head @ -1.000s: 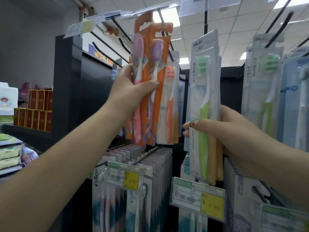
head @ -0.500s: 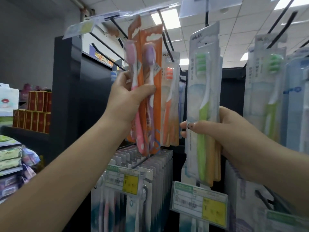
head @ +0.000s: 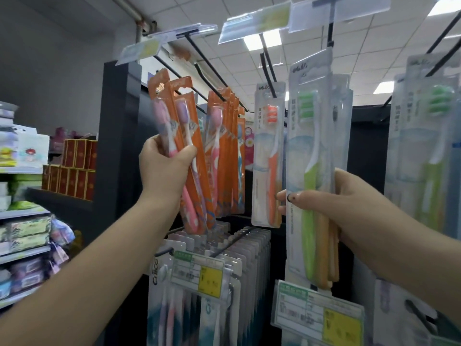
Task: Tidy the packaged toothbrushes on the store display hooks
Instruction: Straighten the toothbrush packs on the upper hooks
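Observation:
My left hand (head: 164, 168) grips a small bunch of orange toothbrush packs (head: 182, 136) with pink and purple brushes, tilted left and held clear of the black hook (head: 207, 68) above. More orange packs (head: 224, 151) hang on that hook behind them. My right hand (head: 346, 208) holds a bunch of clear white packs (head: 311, 151) with a green brush in front, thumb across the front. They hang below the black hook (head: 330, 33). A single white pack with an orange brush (head: 268, 156) hangs between the two bunches.
Lower hooks carry rows of white toothbrush packs (head: 239, 260) with yellow price tags (head: 197, 273) (head: 319, 318). More green-brush packs (head: 429, 156) hang at the right. A dark shelf end panel (head: 117, 136) stands left, with red boxes (head: 72, 168) and shelves of goods (head: 25, 236) beyond.
My left hand has pulled the orange packs left and down, away from the hook and tilted. The rest of the orange packs now show behind. My right hand has stayed on the green-brush packs.

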A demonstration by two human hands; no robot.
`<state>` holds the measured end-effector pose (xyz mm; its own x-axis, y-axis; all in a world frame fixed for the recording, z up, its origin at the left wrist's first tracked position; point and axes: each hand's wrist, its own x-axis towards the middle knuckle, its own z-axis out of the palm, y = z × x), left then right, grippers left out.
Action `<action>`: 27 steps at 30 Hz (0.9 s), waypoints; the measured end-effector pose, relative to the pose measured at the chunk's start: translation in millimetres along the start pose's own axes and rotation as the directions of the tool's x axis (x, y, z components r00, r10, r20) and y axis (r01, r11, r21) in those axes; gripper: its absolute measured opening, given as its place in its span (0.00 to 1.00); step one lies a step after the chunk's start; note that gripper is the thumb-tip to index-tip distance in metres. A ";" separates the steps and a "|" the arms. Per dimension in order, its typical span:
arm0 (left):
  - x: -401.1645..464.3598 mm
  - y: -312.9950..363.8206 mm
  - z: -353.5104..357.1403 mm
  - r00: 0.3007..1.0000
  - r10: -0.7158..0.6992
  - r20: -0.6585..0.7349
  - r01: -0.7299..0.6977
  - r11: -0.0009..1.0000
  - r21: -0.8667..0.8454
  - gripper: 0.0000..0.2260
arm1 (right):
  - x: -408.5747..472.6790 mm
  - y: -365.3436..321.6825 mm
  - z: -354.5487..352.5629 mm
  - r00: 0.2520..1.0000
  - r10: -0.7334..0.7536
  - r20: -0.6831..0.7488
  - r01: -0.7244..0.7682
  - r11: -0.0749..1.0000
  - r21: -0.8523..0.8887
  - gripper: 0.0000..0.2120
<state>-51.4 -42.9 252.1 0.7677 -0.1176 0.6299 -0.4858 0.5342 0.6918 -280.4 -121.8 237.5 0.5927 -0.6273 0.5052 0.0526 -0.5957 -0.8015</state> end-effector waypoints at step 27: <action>37.3 -4.0 12.6 0.968 0.050 0.246 -0.059 0.998 0.028 0.13 | 4.4 0.6 2.6 1.000 0.015 -0.023 -0.015 1.000 -0.016 0.21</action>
<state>-26.1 -60.0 277.3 0.6163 -0.2930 0.7310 -0.5416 0.5162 0.6635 -275.7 -123.7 238.4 0.5746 -0.6474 0.5006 0.0310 -0.5941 -0.8038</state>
